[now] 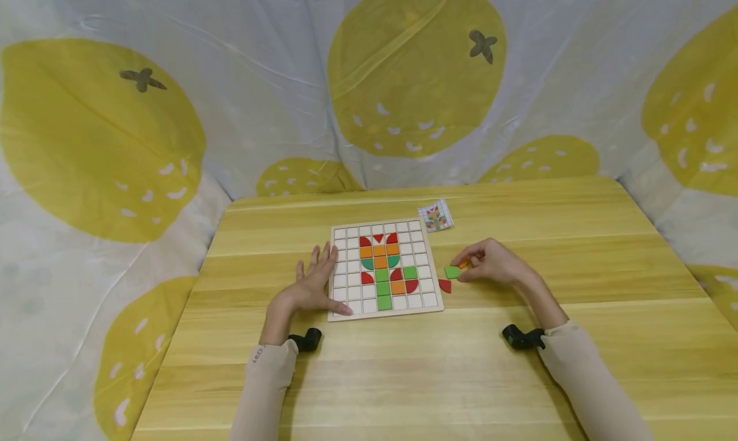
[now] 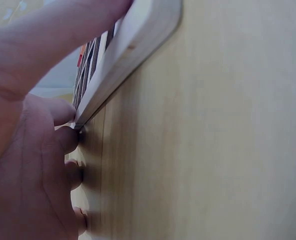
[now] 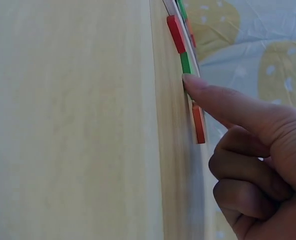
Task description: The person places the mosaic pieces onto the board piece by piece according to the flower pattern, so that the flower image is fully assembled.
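Note:
A wooden mosaic board (image 1: 340, 300) with a white square grid lies on the table, red, orange and green tiles forming a flower pattern on it. My left hand (image 1: 311, 287) rests at its left side with spread fingers, the thumb on the near left corner. In the left wrist view, the thumb lies over the board's edge (image 2: 122, 65). Right of the board, my right hand (image 1: 497, 263) pinches a green tile (image 1: 451, 272) between thumb and index finger. An orange tile (image 1: 464, 263) lies partly hidden under that hand. Beside the board's right edge is a red tile (image 1: 445, 286).
A small printed pattern card (image 1: 436, 215) lies behind the board's far right corner. Black wrist cameras (image 1: 308, 340) sit on both wrists. A lemon-print cloth (image 1: 277, 95) hangs around the back and sides of the wooden table (image 1: 415, 377).

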Demonstrator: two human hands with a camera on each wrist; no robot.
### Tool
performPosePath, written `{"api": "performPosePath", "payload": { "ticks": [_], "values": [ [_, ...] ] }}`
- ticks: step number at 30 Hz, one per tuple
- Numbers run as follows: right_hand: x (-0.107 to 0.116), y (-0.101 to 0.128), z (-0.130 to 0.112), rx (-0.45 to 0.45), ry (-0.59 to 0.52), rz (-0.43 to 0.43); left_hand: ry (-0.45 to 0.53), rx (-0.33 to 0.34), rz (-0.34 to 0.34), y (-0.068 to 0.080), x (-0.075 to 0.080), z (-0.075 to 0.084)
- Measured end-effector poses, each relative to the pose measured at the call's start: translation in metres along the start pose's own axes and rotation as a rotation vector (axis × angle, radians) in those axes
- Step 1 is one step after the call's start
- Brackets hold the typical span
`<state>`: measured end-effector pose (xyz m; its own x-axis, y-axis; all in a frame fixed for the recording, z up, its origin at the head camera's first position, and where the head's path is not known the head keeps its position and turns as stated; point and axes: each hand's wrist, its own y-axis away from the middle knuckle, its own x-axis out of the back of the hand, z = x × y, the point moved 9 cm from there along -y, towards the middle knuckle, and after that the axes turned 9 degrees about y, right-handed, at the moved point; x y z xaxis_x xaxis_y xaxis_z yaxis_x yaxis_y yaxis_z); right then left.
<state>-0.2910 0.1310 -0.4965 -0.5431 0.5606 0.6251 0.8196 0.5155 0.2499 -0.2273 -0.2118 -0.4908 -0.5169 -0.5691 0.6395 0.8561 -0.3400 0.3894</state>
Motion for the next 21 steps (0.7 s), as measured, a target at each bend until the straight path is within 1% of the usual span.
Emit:
{"api": "performPosePath", "payload": {
  "ticks": [4, 7, 11, 15, 19, 21],
  "values": [
    [0.002, 0.000, -0.003, 0.000, 0.020, 0.017, 0.005, -0.002, 0.004, 0.000, 0.000, 0.000],
    [0.004, 0.000, -0.006, 0.003, 0.003, 0.047, -0.003, -0.002, 0.000, 0.000, -0.001, -0.001],
    [0.000, -0.004, -0.023, 0.029, -0.047, 0.065, -0.009, -0.001, 0.001, 0.001, -0.001, -0.001],
    [-0.018, -0.016, -0.049, 0.065, -0.055, 0.054, -0.004, 0.001, 0.006, 0.001, 0.000, 0.000],
    [-0.044, -0.033, -0.081, 0.092, -0.021, 0.049, -0.001, -0.004, 0.004, 0.002, 0.001, 0.002],
    [-0.058, -0.042, -0.097, 0.111, -0.022, 0.040, -0.001, -0.007, 0.003, 0.002, 0.000, 0.002]
  ]
}}
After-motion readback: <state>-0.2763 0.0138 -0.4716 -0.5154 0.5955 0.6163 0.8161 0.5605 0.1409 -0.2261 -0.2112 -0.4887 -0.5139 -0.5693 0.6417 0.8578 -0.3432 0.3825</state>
